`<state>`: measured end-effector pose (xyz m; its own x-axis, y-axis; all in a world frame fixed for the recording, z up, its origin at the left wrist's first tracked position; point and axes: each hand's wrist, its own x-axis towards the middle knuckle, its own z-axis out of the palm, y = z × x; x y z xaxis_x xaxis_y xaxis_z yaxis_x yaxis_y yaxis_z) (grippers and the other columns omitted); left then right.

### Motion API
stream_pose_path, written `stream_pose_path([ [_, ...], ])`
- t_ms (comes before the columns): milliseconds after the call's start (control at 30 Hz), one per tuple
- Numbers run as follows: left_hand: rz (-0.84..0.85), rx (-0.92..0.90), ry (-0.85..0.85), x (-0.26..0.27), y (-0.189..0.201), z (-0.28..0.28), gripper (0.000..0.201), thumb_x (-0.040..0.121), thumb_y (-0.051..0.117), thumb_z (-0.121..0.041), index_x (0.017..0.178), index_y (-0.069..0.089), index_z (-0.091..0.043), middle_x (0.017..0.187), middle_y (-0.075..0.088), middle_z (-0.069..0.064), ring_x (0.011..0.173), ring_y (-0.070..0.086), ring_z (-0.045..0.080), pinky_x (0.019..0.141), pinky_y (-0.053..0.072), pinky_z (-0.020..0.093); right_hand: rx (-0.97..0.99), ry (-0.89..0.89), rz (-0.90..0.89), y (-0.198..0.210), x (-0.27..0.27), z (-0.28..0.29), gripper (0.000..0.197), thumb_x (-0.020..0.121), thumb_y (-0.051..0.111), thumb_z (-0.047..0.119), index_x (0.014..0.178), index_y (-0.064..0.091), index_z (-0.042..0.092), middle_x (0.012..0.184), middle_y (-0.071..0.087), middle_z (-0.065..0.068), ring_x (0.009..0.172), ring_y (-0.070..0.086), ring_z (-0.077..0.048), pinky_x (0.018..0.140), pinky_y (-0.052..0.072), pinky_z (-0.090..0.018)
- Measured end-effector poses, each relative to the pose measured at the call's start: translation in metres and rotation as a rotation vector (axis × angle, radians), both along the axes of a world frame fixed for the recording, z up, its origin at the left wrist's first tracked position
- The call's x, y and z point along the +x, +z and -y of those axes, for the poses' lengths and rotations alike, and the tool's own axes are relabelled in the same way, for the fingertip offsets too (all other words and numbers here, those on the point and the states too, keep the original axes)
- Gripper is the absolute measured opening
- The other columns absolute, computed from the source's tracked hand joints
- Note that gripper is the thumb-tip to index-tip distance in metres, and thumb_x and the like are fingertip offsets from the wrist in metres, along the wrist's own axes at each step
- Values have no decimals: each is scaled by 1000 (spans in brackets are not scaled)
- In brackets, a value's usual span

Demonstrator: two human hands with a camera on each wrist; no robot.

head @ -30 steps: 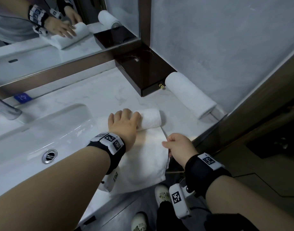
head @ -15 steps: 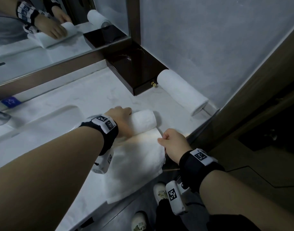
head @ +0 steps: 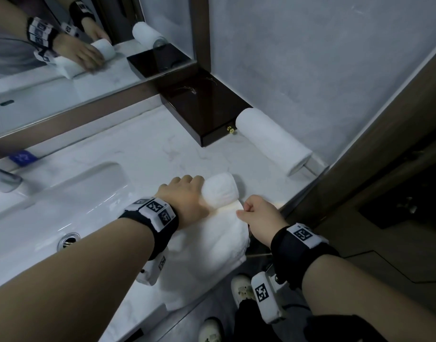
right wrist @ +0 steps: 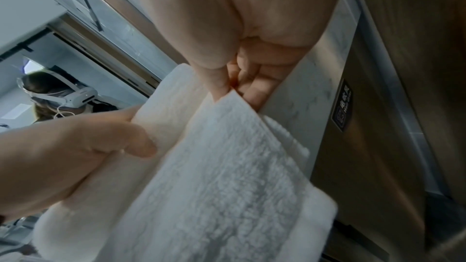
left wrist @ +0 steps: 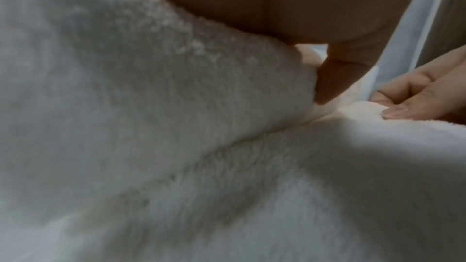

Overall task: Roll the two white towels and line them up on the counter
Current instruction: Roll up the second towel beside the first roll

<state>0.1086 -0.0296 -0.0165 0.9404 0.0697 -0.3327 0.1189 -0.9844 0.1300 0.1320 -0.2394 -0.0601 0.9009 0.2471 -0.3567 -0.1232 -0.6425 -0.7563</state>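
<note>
A half-rolled white towel [head: 219,193] lies on the marble counter [head: 142,149], its flat part [head: 212,250] reaching back over the front edge. My left hand [head: 184,193] curls over the roll [left wrist: 151,87] and grips it, thumb tucked under [right wrist: 141,146]. My right hand [head: 256,213] pinches the flat part's right edge [right wrist: 232,97] between thumb and fingers, just beside the roll. A second white towel [head: 271,139], fully rolled, lies against the grey wall at the counter's right end.
A dark wooden box [head: 204,112] with a brass knob sits in the back corner beside the rolled towel. A sink basin [head: 51,198] with a drain lies to the left, a mirror [head: 76,45] behind. The counter ends at a door frame [head: 360,156] on the right.
My left hand has gone from lying flat on the roll to curling over it, and the roll has grown thicker. My right hand has slid forward along the towel's edge towards the roll.
</note>
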Motion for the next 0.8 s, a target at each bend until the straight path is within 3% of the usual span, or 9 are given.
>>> stream_pose_path([
  [167, 47, 14, -41, -3, -2, 4, 47, 80, 57, -49, 115, 37, -25, 110, 54, -2, 102, 52, 23, 83, 47, 41, -2, 0, 11, 1, -1, -1, 22, 85, 63, 25, 73, 45, 19, 68, 50, 1, 64, 48, -19, 63, 40, -31],
  [333, 52, 79, -51, 2, -3, -1, 42, 79, 60, -39, 109, 33, -27, 99, 53, -4, 86, 52, 21, 69, 42, 38, -45, -13, 60, 0, -7, -4, 16, 87, 61, 24, 79, 48, 18, 69, 49, 5, 65, 46, -16, 60, 38, -29],
  [567, 148, 149, -92, 12, -8, -14, 44, 76, 60, -30, 113, 35, -29, 106, 53, -5, 99, 53, 22, 80, 41, 39, 3, -33, 66, 5, -18, -11, 17, 84, 66, 29, 91, 54, 19, 78, 58, 8, 80, 59, -17, 72, 46, -29],
  [700, 185, 177, -84, 16, -8, -20, 46, 75, 59, -31, 115, 35, -29, 108, 52, -5, 101, 53, 22, 82, 38, 41, 90, -18, -36, 11, -18, -9, 28, 74, 77, 39, 79, 58, 17, 74, 59, 7, 72, 58, -14, 71, 47, -29],
  [800, 183, 187, -83, 19, -7, -22, 47, 75, 59, -30, 116, 35, -29, 109, 52, -5, 102, 52, 22, 85, 38, 42, 47, 77, -63, 16, -19, -11, 40, 71, 79, 36, 56, 45, 18, 58, 45, 5, 54, 43, -14, 57, 38, -29],
])
